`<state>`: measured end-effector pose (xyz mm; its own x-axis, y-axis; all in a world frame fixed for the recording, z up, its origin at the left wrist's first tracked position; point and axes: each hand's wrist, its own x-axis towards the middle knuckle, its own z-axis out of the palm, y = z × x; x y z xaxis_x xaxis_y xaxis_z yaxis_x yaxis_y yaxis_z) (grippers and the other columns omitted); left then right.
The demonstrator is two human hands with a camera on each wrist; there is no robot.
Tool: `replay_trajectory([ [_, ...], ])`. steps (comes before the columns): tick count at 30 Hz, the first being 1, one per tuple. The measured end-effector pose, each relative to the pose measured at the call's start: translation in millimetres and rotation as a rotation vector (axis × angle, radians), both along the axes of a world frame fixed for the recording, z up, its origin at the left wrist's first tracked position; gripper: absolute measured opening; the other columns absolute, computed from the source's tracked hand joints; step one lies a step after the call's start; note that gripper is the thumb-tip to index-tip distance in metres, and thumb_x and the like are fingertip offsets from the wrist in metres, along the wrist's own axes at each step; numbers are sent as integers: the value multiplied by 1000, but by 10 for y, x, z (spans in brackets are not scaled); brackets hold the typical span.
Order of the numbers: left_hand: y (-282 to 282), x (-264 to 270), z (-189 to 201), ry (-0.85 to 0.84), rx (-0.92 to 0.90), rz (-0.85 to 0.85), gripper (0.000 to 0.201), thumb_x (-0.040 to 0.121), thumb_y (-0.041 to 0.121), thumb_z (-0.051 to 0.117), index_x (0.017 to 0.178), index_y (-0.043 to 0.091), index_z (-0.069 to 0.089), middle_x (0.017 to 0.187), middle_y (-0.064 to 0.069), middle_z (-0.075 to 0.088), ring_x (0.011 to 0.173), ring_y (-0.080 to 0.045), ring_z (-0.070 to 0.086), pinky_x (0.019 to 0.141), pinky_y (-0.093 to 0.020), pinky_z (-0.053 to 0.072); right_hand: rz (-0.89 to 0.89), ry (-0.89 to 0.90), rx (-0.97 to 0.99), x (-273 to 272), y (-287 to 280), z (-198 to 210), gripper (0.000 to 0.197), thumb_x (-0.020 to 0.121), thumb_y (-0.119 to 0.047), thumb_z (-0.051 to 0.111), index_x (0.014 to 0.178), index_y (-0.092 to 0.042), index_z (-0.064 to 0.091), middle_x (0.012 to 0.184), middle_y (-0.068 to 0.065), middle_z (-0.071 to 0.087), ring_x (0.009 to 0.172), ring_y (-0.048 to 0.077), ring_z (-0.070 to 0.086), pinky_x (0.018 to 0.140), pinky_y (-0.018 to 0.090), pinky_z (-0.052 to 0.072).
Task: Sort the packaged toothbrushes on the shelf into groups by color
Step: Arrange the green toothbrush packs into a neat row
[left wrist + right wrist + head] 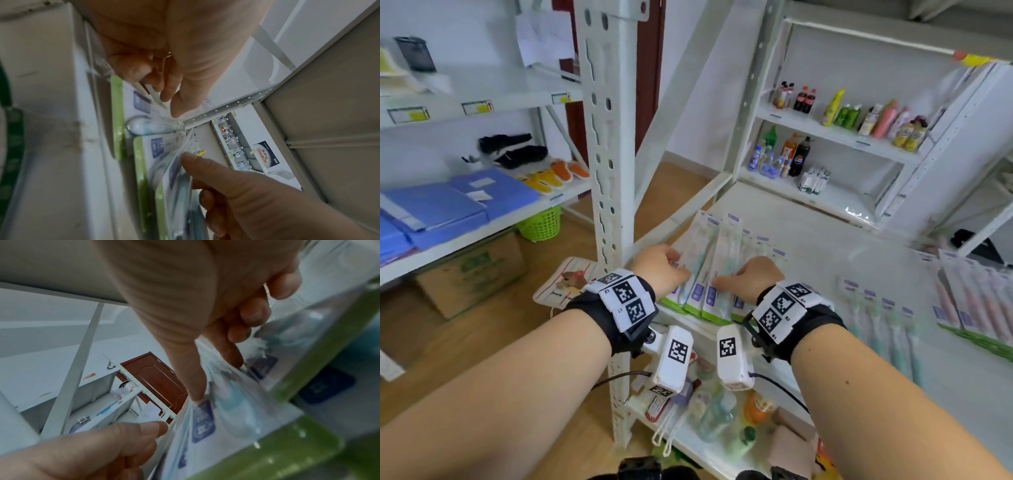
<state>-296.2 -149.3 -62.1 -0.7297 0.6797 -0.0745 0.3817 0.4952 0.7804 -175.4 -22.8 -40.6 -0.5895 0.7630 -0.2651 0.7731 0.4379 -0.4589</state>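
Several packaged teal toothbrushes point(707, 260) lie fanned in a pile at the front left corner of the white shelf point(808, 240). My left hand point(671, 270) grips the pile's left pack, fingers curled at its edge point(162, 92). My right hand point(732, 277) pinches the packs on the pile's right side, fingers curled over the clear plastic point(224, 360). The packs have green bottom edges and purple labels point(141, 104). To the right, a row of teal toothbrush packs point(883, 329) lies flat, and a group of pink toothbrush packs point(976, 308) sits at the far right.
A white perforated upright post point(613, 171) stands just left of my left hand. Bottles point(859, 113) fill the far shelves. The lower shelf point(688, 442) under my wrists holds small goods. Blue folders point(448, 205) and a green basket point(541, 226) are on the left.
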Motion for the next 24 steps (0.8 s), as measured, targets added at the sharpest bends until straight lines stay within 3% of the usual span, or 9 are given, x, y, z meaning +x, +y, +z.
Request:
replay_trajectory([
  [2,-1,-18,2,41,-41,-9,52,81,30,67,127,12,55,122,-6,60,109,-22,57,89,-27,43,-17,9,-4,-2,33,-15,43,69,-48,74,78,-8,61,65,3,60,55,14,58,45,22,39],
  [4,-7,-26,-1,52,-95,-45,51,80,33,67,125,13,55,119,-5,60,108,-22,57,88,-28,43,-44,28,1,-3,61,-27,40,68,-45,74,69,-10,55,61,4,56,53,16,55,45,23,37],
  [7,-13,-19,-5,45,-127,-72,33,78,35,69,105,19,58,97,0,57,91,-20,57,85,-34,48,-72,60,4,-3,89,-39,35,71,-36,71,59,-12,49,52,1,50,45,14,50,40,20,32],
  [12,4,-16,1,80,-174,-67,49,75,40,71,114,14,57,103,0,60,91,-21,59,80,-31,48,-50,67,-14,-10,55,-52,44,72,-47,72,60,-14,45,59,1,50,54,16,51,45,24,32],
  [16,22,-15,25,106,-212,-90,24,74,39,70,83,21,56,89,1,57,80,-20,56,77,-32,50,-27,16,30,-32,48,-42,47,71,-52,72,81,-8,59,78,5,62,71,20,60,52,25,39],
  [20,16,1,12,80,-190,-90,26,73,36,70,63,25,49,77,5,57,75,-19,59,70,-28,48,-41,-21,34,-52,59,-57,48,68,-56,73,68,-14,49,64,0,54,57,13,53,45,25,33],
  [24,-4,-15,12,31,-172,-94,21,71,37,70,76,19,60,75,2,63,70,-17,60,57,-25,44,-62,-51,39,-90,59,-60,53,62,-62,73,67,-15,48,62,1,56,55,15,55,44,24,35],
])
